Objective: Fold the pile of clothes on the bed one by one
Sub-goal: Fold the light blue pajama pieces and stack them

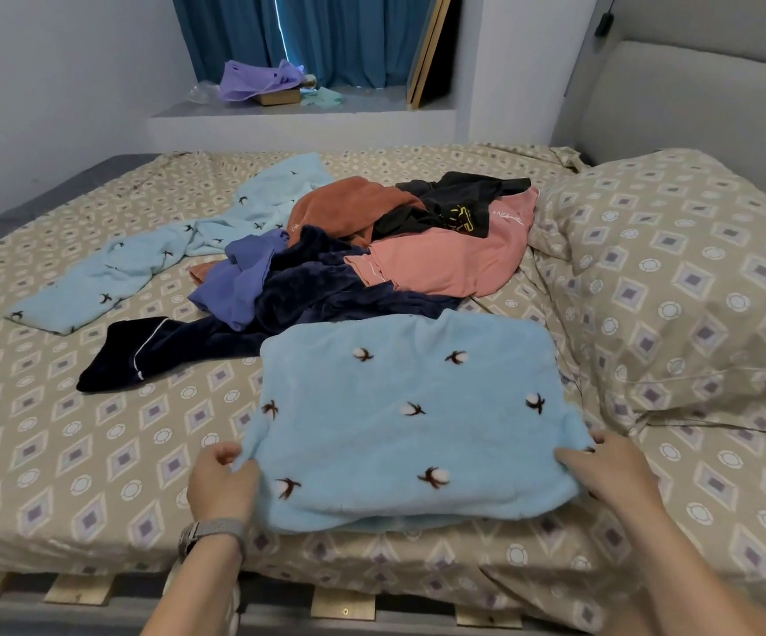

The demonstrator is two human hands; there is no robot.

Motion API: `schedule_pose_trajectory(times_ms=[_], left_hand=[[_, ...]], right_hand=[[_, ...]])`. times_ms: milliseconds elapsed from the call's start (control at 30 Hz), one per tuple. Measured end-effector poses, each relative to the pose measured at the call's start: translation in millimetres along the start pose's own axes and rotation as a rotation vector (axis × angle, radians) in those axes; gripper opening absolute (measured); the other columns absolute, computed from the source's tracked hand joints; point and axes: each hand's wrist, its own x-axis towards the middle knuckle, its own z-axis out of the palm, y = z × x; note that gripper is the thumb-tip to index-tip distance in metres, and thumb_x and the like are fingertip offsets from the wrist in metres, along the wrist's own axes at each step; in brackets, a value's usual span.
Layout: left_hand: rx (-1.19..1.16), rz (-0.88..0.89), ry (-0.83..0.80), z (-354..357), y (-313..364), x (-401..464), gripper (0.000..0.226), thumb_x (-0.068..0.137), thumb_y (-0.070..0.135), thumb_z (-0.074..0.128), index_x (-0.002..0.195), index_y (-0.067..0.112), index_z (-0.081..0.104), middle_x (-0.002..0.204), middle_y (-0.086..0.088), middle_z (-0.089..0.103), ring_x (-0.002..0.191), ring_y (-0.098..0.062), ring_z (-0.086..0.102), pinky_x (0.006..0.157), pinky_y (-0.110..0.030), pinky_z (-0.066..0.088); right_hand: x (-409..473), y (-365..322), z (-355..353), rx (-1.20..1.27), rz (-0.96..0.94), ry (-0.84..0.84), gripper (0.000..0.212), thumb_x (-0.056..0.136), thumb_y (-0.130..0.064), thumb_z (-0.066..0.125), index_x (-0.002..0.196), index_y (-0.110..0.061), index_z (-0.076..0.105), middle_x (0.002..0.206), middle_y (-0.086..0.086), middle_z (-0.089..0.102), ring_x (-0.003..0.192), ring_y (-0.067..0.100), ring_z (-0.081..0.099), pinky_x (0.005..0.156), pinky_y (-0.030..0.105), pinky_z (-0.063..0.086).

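A light blue fleece top (408, 415) with dark bird prints lies folded into a rough square at the near edge of the bed (73, 442). My left hand (220, 484) pinches its near left corner. My right hand (610, 470) grips its near right corner, fingers curled under the edge. Behind it lies the pile: a navy garment (326, 296), a purple piece (238, 282), a rust-brown one (344, 204), a black one (454, 204) and a pink one (445, 263). Matching light blue trousers (142, 263) stretch out to the left.
A pillow (674, 277) in the same patterned cover fills the right side of the bed. A grey headboard (702, 107) rises behind it. A window ledge (303, 112) at the back holds a purple bag and small items, below blue curtains. Wooden slats show under the mattress.
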Motion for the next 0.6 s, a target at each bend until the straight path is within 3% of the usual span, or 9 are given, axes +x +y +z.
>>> schedule_pose_trajectory(times_ms=[100, 167, 233, 300, 367, 467, 600], left_hand=[[0.214, 0.492, 0.11, 16.7, 35.0, -2.1, 0.027, 0.077, 0.004, 0.062, 0.104, 0.008, 0.062, 0.109, -0.011, 0.057, 0.11, -0.033, 0.048, 0.095, -0.034, 0.031], [0.284, 0.79, -0.02, 37.1, 64.4, -2.3, 0.034, 0.077, 0.022, 0.052, 0.106, 0.009, 0.064, 0.114, -0.011, 0.06, 0.111, -0.031, 0.051, 0.097, -0.03, 0.031], [0.465, 0.956, -0.189, 61.4, 88.3, -3.1, 0.057, 0.079, 0.039, 0.036, 0.123, 0.013, 0.06, 0.135, -0.009, 0.054, 0.124, -0.028, 0.048, 0.104, -0.037, 0.036], [0.738, 1.003, -0.299, 90.5, 102.8, -2.3, 0.062, 0.089, 0.043, 0.032, 0.147, 0.018, 0.035, 0.157, -0.003, 0.027, 0.143, -0.023, 0.028, 0.114, -0.041, 0.026], [0.96, 1.001, -0.357, 121.6, 104.8, 5.2, 0.062, 0.099, 0.042, 0.029, 0.154, 0.022, 0.01, 0.163, 0.003, 0.002, 0.149, -0.019, 0.005, 0.121, -0.043, 0.009], [1.09, 0.994, -0.368, 150.6, 94.1, 32.5, 0.061, 0.1, 0.049, 0.019, 0.154, 0.031, -0.002, 0.162, 0.004, -0.008, 0.149, -0.019, -0.006, 0.119, -0.05, -0.003], [1.121, 0.949, -0.3, 162.3, 71.4, 73.7, 0.068, 0.082, 0.063, -0.008, 0.148, 0.049, -0.007, 0.162, 0.005, -0.009, 0.149, -0.021, -0.007, 0.118, -0.048, -0.008]], right_hand=[[11.0, -14.5, 17.0, -0.152, -0.18, 0.222, 0.058, 0.075, -0.033, 0.065, 0.129, -0.022, 0.049, 0.129, 0.012, 0.048, 0.121, 0.035, 0.043, 0.096, 0.048, 0.042], [25.3, -33.2, 24.3, -0.143, -0.389, 0.364, 0.056, 0.079, -0.033, 0.06, 0.132, -0.022, 0.049, 0.138, 0.01, 0.043, 0.13, 0.033, 0.034, 0.105, 0.05, 0.032], [40.6, -50.6, 38.9, -0.139, -0.551, 0.374, 0.058, 0.08, -0.039, 0.047, 0.134, -0.018, 0.052, 0.142, 0.01, 0.047, 0.135, 0.034, 0.034, 0.111, 0.051, 0.028], [54.8, -68.8, 61.1, -0.171, -0.694, 0.271, 0.066, 0.083, -0.044, 0.031, 0.139, -0.016, 0.05, 0.147, 0.007, 0.045, 0.142, 0.031, 0.029, 0.118, 0.05, 0.02], [61.4, -93.3, 83.7, -0.29, -0.852, 0.114, 0.069, 0.086, -0.045, 0.017, 0.147, -0.02, 0.039, 0.155, -0.001, 0.035, 0.148, 0.022, 0.017, 0.121, 0.045, 0.005], [72.4, -118.6, 112.9, -0.531, -1.041, -0.024, 0.075, 0.083, -0.051, -0.001, 0.154, -0.032, 0.02, 0.162, -0.006, 0.015, 0.151, 0.017, 0.002, 0.118, 0.046, -0.007], [103.2, -119.5, 133.1, -0.713, -0.913, -0.102, 0.082, 0.072, -0.065, -0.016, 0.151, -0.048, -0.002, 0.163, -0.008, -0.007, 0.149, 0.015, -0.014, 0.115, 0.053, -0.017]])
